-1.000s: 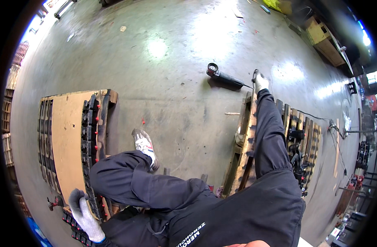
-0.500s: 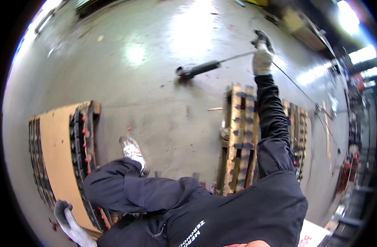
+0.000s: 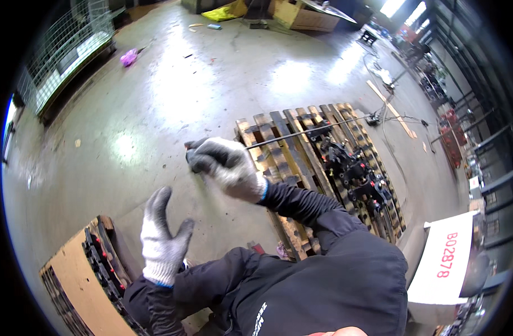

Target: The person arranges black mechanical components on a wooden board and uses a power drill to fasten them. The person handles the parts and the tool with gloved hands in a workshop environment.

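Black cord [image 3: 307, 133] stretches nearly straight, long axis slanting from gloved right hand [image 3: 228, 168] near frame centre toward upper right, across slatted wooden pallet [image 3: 294, 150]. Right fingers clenched around cord; gloved left hand [image 3: 162, 241], left of centre, open, fingers up, thumb spread. Half-second earlier, right hand was at upper right, cord bent there; left hand sat at lower left.

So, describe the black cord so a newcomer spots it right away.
Find the big slatted wooden pallet right of centre. A black cord stretches over it to the gloved right hand. Unlike the slats, it is thin and runs across them.
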The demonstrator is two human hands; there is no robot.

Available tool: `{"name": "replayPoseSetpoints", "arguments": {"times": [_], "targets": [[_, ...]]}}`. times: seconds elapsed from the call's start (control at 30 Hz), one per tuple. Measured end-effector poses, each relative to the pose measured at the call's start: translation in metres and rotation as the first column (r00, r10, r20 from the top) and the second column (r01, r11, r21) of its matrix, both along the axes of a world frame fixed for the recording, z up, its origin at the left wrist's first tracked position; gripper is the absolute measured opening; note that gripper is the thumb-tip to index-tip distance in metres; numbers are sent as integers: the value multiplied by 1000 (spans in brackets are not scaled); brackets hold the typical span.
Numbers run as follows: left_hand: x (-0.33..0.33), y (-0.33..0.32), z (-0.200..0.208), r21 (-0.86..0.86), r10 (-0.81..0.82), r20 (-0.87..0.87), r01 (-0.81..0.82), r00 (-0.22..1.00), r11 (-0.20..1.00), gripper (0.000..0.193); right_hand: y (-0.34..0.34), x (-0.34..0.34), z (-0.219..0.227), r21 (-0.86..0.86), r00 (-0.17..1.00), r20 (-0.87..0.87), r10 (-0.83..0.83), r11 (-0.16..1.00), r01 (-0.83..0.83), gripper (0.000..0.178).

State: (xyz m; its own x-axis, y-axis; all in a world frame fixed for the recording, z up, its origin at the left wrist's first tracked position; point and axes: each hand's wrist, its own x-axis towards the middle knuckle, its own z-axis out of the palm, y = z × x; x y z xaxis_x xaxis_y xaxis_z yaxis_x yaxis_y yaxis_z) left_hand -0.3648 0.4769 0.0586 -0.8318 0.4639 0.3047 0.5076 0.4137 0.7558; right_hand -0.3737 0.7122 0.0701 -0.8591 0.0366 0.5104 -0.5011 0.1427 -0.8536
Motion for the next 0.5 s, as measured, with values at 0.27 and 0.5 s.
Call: {"name": "replayPoseSetpoints", "arguments": {"times": [0.27, 0.5], "targets": [[-5, -15, -86, 45, 15, 70, -18, 997, 999, 68, -98, 33, 2, 101, 960, -239, 144, 987, -123, 11], [3, -123, -106, 240, 287, 275, -354, 918, 904, 63, -186, 53, 20, -173, 926, -240, 292, 926, -337, 12]]}}
